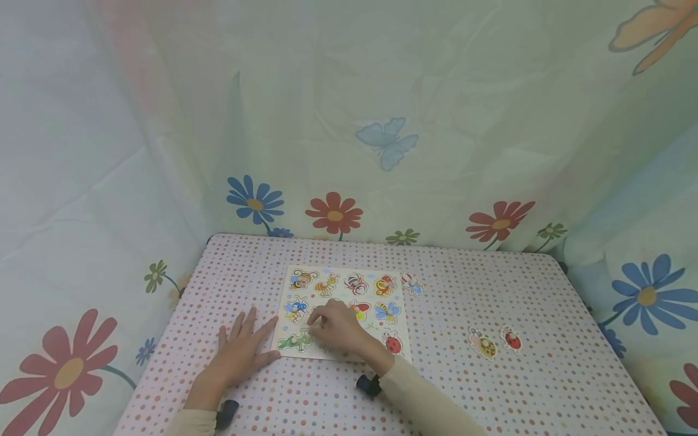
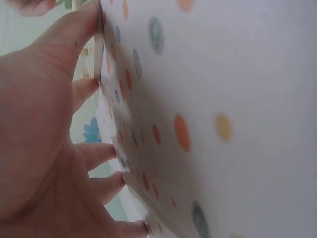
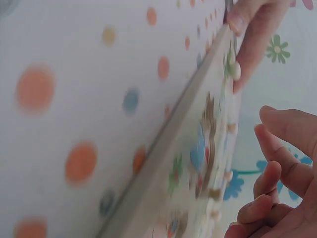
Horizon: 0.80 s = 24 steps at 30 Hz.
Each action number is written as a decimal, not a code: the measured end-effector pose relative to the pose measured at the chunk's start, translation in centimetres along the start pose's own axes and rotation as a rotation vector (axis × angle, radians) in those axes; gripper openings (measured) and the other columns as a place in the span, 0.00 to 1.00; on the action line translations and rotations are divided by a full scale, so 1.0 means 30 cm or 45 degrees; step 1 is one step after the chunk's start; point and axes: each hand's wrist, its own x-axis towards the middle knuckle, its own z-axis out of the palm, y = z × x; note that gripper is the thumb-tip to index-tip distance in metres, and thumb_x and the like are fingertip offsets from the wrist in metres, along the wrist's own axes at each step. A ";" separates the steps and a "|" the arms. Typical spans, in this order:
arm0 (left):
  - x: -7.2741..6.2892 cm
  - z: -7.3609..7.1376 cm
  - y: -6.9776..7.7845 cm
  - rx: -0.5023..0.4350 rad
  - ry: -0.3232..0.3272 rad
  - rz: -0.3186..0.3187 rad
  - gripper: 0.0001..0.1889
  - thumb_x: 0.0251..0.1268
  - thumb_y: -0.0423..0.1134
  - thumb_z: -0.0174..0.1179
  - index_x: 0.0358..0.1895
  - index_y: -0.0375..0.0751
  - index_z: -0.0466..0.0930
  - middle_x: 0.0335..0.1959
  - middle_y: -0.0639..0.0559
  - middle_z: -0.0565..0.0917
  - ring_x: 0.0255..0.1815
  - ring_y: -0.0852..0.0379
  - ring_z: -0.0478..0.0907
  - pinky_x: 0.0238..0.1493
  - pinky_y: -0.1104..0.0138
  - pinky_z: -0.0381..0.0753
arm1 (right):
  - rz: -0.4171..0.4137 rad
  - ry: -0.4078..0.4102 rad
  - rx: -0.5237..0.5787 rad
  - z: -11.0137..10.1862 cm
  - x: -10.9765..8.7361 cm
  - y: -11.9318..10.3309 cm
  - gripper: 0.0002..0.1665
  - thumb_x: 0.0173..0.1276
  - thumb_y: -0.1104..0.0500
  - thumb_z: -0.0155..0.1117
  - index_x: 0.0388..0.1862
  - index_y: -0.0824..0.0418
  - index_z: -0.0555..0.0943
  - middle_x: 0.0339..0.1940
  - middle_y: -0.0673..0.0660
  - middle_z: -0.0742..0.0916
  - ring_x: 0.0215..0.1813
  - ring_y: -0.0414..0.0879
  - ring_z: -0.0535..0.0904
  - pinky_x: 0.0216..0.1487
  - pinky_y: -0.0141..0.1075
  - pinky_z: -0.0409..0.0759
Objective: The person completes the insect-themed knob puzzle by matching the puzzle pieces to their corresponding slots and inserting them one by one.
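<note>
A wooden knob puzzle board (image 1: 340,271) with insect pictures lies on the table. My left hand (image 1: 240,348) rests spread on the tablecloth at its left side; in the left wrist view the thumb (image 2: 79,29) touches the board's edge. My right hand (image 1: 340,327) hovers over the board's lower middle, fingers loosely bent. In the right wrist view nothing shows between the right fingers (image 3: 270,178), which stand apart from the board's knobs. Near the hands are a green caterpillar-like piece (image 1: 294,341) and a blue mosquito-like piece (image 1: 296,309). The right hand hides part of the lower row.
A beetle piece (image 1: 412,284) lies at the board's upper right edge. Further right on the dotted tablecloth (image 1: 447,387) are a yellow spotted insect piece (image 1: 483,343) and a red ladybug piece (image 1: 511,339). A flower-printed curtain (image 1: 305,121) hangs behind the table.
</note>
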 end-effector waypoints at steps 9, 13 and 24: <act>0.003 0.002 0.002 0.007 -0.001 -0.020 0.41 0.65 0.65 0.59 0.79 0.57 0.60 0.81 0.34 0.43 0.78 0.29 0.37 0.67 0.27 0.31 | 0.025 0.170 0.096 -0.090 -0.029 0.074 0.04 0.65 0.59 0.72 0.39 0.56 0.89 0.29 0.45 0.78 0.34 0.43 0.70 0.37 0.41 0.63; 0.003 0.004 0.001 0.000 -0.002 -0.020 0.41 0.65 0.65 0.59 0.79 0.57 0.59 0.81 0.34 0.43 0.78 0.29 0.37 0.67 0.27 0.31 | 0.081 0.241 0.128 -0.147 -0.038 0.112 0.04 0.65 0.60 0.72 0.39 0.58 0.88 0.30 0.47 0.79 0.34 0.45 0.70 0.33 0.39 0.67; 0.005 0.008 0.002 -0.006 0.008 -0.010 0.41 0.65 0.65 0.59 0.79 0.57 0.60 0.81 0.35 0.43 0.78 0.29 0.37 0.66 0.26 0.31 | 0.222 0.421 0.132 -0.299 -0.076 0.262 0.08 0.66 0.61 0.72 0.43 0.62 0.87 0.32 0.53 0.77 0.35 0.48 0.69 0.32 0.38 0.69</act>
